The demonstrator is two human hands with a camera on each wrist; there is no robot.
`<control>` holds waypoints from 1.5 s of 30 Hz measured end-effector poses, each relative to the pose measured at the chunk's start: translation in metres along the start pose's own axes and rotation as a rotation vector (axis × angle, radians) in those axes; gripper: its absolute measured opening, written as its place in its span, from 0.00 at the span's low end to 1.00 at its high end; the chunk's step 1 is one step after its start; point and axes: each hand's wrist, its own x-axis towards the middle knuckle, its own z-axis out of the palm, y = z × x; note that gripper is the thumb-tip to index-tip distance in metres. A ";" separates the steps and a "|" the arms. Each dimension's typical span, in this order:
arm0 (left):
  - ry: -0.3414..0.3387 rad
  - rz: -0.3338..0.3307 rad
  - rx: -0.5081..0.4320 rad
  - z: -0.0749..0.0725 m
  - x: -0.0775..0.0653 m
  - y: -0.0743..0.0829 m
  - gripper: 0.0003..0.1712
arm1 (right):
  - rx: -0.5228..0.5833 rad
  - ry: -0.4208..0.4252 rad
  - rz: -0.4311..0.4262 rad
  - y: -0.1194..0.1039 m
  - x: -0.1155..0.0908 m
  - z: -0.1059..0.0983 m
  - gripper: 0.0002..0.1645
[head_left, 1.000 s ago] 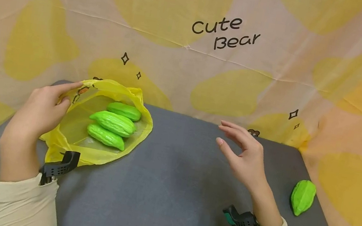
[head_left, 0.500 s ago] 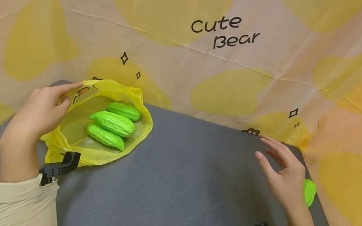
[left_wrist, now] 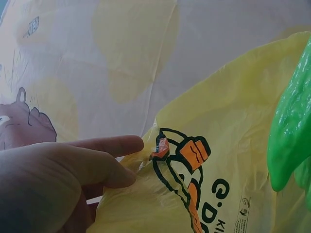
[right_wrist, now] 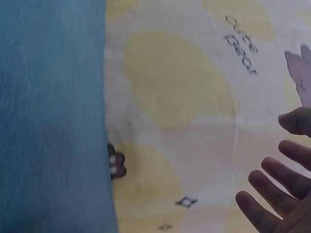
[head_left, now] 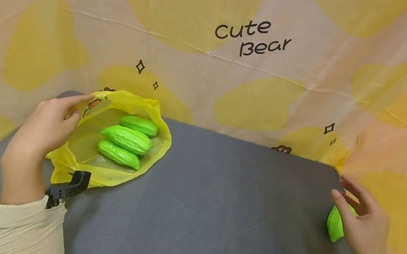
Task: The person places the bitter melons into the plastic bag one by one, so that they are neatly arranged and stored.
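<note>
A yellow plastic bag (head_left: 163, 138) lies on its side at the left with its mouth facing me. Inside it are three bright green, ridged bitter melons (head_left: 127, 139). My left hand (head_left: 48, 124) holds the bag's left rim, index finger stretched along the edge and thumb on the inner side. In the left wrist view, that finger and thumb meet the bag wall (left_wrist: 228, 145) beside its printed cartoon. My right hand (head_left: 365, 226), fingers spread and loosely bent, hovers over another green bitter melon (head_left: 335, 225) at the right table edge, partly covering it.
The grey table (head_left: 215, 204) ends at a cloth backdrop (head_left: 202, 33) with yellow patches and bear prints, which rises behind and on both sides. Each wrist wears a black camera mount (head_left: 70, 186).
My right hand has moved right across the table, from the middle to over the lone bitter melon. My left hand and the bag have stayed in place.
</note>
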 end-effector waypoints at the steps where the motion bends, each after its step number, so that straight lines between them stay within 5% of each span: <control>1: 0.001 0.000 0.001 0.000 0.000 0.000 0.32 | 0.001 0.016 0.020 0.002 -0.001 -0.003 0.26; 16: 0.010 0.006 -0.001 0.000 0.001 0.000 0.32 | -0.096 0.212 0.083 0.055 -0.003 -0.019 0.21; 38: 0.024 0.007 -0.002 -0.003 -0.002 0.000 0.32 | -0.183 0.201 0.489 0.104 -0.013 -0.015 0.24; 45: 0.025 0.006 -0.009 -0.002 -0.003 -0.002 0.32 | -0.197 0.186 0.521 0.114 -0.017 -0.011 0.26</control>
